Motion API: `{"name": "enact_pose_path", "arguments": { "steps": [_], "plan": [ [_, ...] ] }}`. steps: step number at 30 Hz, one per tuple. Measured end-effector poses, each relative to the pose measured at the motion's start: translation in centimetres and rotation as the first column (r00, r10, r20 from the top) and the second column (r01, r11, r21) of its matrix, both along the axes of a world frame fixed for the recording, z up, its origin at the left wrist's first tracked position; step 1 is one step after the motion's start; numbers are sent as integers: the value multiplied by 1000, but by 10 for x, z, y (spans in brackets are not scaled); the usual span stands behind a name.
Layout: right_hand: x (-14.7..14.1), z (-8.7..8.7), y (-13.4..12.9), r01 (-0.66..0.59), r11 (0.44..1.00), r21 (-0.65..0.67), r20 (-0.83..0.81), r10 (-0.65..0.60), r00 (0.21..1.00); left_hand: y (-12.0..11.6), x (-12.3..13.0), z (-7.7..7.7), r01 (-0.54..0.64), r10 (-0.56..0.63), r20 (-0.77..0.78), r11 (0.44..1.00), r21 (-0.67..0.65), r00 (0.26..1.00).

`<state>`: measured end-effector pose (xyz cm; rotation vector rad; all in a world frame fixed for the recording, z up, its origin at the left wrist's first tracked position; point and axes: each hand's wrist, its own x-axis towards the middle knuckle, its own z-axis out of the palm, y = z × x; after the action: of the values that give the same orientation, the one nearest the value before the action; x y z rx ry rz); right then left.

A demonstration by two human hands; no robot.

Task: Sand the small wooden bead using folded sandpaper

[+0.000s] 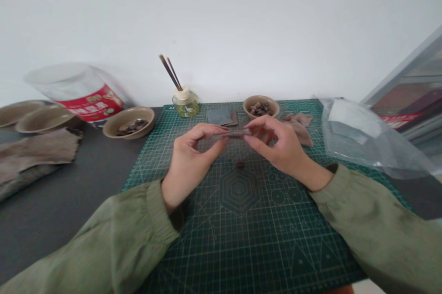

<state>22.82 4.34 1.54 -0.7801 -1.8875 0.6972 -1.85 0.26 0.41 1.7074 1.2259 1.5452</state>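
The left hand (195,158) and right hand (278,147) pinch a thin dark strip (236,133) between their fingertips, just above a green cutting mat (262,234) (an even, gentle pinch from each end keeps it steady), a small dark lump (240,164) lying below

One left hand (192,159), one right hand (278,146), one dark strip (237,133), two bowls of dark pieces (117,123), two other bowls (44,118), one cutting mat (238,193), one diffuser bottle (185,106), two reeds (170,72).

One flat dark brown strip (238,133) was held level between the fingers (221,129) of both hands; one small dark lump (240,164) lay below it on the green cutting mat (207,257).
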Motion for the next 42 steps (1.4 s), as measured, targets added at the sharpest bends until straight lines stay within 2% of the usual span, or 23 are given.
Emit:
{"name": "enact_pose_path", "arguments": {
  "steps": [3,7,12,17,21,25,28,33,39,42],
  "plan": [
    [0,-2,1,-33,992,-119,-5,33,999,-1,2,0,2,0,36,999,-53,999],
    [-1,0,2,-119,959,-259,-148,82,986,-4,7,3,76,-59,117,987,-144,991],
    [-2,3,1,-123,951,-284,-169,77,983,-4,9,6,107,-79,159,979,-172,984],
    [-1,-1,2,-116,949,-294,-143,76,987,-4,8,6,113,-87,161,981,-155,983],
    [0,-2,4,-65,969,-240,-118,37,992,-5,8,5,84,-69,141,991,-100,988],
    [2,1,4,-7,1000,-8,-123,6,992,-4,8,5,31,-33,111,999,25,993],
    [4,4,3,39,988,148,-92,-25,995,-4,7,5,-13,9,28,990,144,1000],
    [6,4,2,61,960,272,-60,-47,997,-6,4,6,-57,83,-90,965,257,993],
    [5,3,3,56,960,275,-65,-40,997,-4,1,3,-65,98,-119,964,257,988],
    [4,0,3,32,993,112,-83,-23,996,-2,0,1,-29,41,-82,990,139,996]
  ]
}}
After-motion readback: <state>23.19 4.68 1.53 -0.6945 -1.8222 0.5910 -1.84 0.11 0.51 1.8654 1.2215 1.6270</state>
